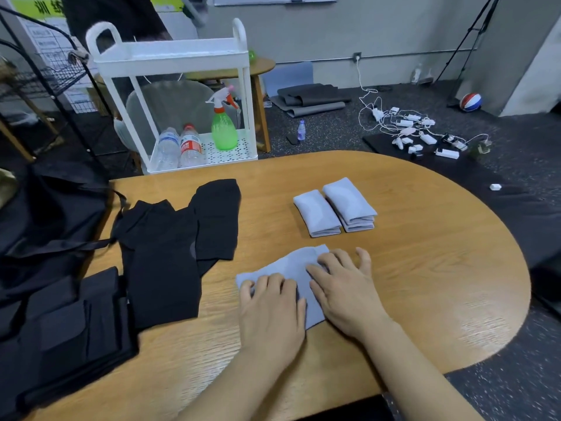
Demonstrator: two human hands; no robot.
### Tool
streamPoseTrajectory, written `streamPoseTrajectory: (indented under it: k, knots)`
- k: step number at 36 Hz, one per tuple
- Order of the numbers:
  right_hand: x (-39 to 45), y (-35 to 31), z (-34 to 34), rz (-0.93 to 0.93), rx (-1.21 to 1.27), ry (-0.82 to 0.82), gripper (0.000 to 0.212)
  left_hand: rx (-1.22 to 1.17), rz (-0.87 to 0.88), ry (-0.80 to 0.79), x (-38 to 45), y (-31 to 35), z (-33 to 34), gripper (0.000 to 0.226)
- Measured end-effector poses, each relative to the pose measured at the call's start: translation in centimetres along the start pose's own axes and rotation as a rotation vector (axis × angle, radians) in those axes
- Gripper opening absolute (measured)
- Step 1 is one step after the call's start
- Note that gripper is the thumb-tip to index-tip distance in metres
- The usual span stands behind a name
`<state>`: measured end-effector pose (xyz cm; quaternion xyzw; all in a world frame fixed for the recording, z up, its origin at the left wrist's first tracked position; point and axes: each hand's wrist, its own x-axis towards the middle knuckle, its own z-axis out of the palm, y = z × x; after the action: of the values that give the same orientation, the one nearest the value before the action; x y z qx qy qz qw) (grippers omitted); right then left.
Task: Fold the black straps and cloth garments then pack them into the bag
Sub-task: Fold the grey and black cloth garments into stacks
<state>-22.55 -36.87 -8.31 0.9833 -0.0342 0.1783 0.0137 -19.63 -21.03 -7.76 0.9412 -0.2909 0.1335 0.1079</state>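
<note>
A black bag was seen slumped at the far left, partly off the edge of the wooden table, with a thin strap looped over the table's corner. Just in front of it, at the near left, a stack of folded black pieces was laid. To the right of these, black cloth garments were spread flat and unfolded, overlapping one another. Near the middle of the table, a pale grey cloth was laid out flat, its far corner pointing away from the person. The left hand was placed palm down on the cloth's near left part, the fingers slightly curled and held close together, their tips pressed into the fabric. The right hand was set palm down on the cloth's right part, the fingers spread apart and nearly straight, with the thumb resting on bare wood. Nothing was gripped by either hand. Farther back and to the right, two stacks of folded grey cloths were placed side by side, touching each other.
</note>
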Motion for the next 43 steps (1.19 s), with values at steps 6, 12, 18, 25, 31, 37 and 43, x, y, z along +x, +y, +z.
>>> streamPoseTrajectory:
  k: [6, 12, 18, 25, 31, 37, 43]
  knots:
    - [-2.7, -0.5, -0.6, 0.118, -0.017, -0.033, 0.039, -0.074, 0.266, -0.027, 1.0, -3.5, 0.3, 0.026]
    - [-4.9, -2.2, -0.7, 0.174, -0.041, -0.047, 0.043, -0.069, 0.472, -0.116, 2.1, -6.1, 0.0, 0.028]
    - [-5.3, -3.2, -1.0, 0.202, -0.046, -0.026, 0.044, -0.028, 0.525, -0.125, 2.4, -6.6, -0.2, 0.032]
    - [-4.0, -2.5, -2.1, 0.211, 0.088, 0.134, 0.035, -0.108, 0.445, -0.037, 1.1, -5.6, -0.9, 0.033]
    - [-1.3, -0.8, -2.7, 0.074, 0.072, 0.140, 0.033, -0.229, 0.176, 0.009, -3.5, -2.3, -1.5, 0.023]
    - [-2.1, 0.1, -1.6, 0.044, -0.039, -0.028, 0.037, -0.168, 0.068, -0.035, -5.0, -1.8, -1.9, 0.037]
    - [-4.4, -1.3, -2.0, 0.089, -0.055, 0.033, 0.033, -0.137, 0.064, -0.089, -4.4, -3.7, -2.5, 0.051]
